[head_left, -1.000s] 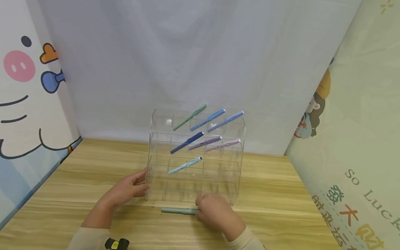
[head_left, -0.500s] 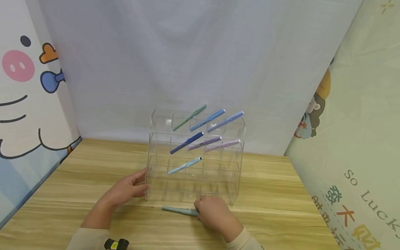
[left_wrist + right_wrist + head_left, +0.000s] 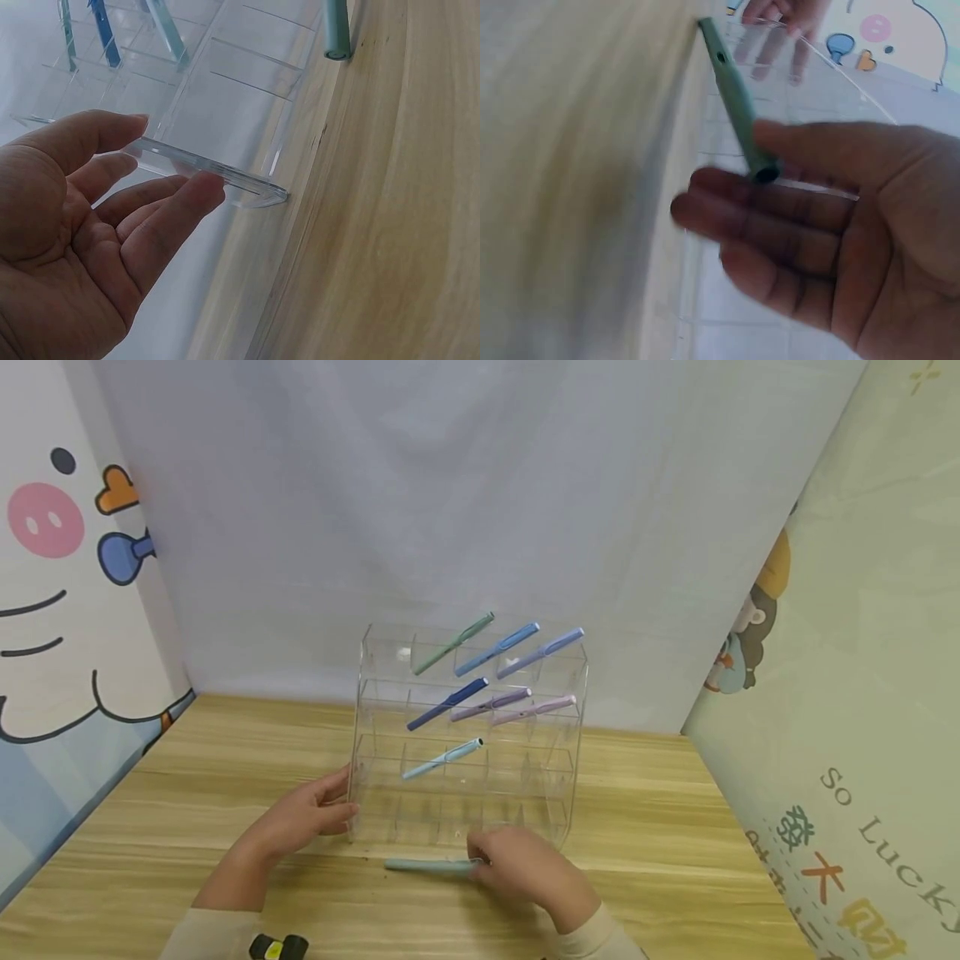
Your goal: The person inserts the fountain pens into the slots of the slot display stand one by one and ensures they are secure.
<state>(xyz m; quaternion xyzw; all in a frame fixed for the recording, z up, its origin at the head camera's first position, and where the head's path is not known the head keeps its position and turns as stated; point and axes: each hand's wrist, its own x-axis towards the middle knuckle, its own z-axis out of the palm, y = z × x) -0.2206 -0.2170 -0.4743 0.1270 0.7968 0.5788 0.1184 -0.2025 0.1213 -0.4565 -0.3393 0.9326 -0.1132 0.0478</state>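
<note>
A clear acrylic rack with rows of small compartments stands on the table. My left hand holds its left side panel, the thumb and fingers at the panel's edge in the left wrist view. In front of the rack, a grey-green pen lies level along the table. My right hand pinches the pen's right end. Seen from the right wrist, the thumb presses on the green pen, whose near end has a dark round opening; the other fingers lie behind it.
Several pens slant out of the rack: green, blue and periwinkle on top, navy, purple and pale lilac below, light blue lower. A pale curtain hangs behind.
The pen's left end rose slightly at a tilt, then came level again. My right hand has turned a little and its wrist has shifted right. My left hand has stayed at the rack.
</note>
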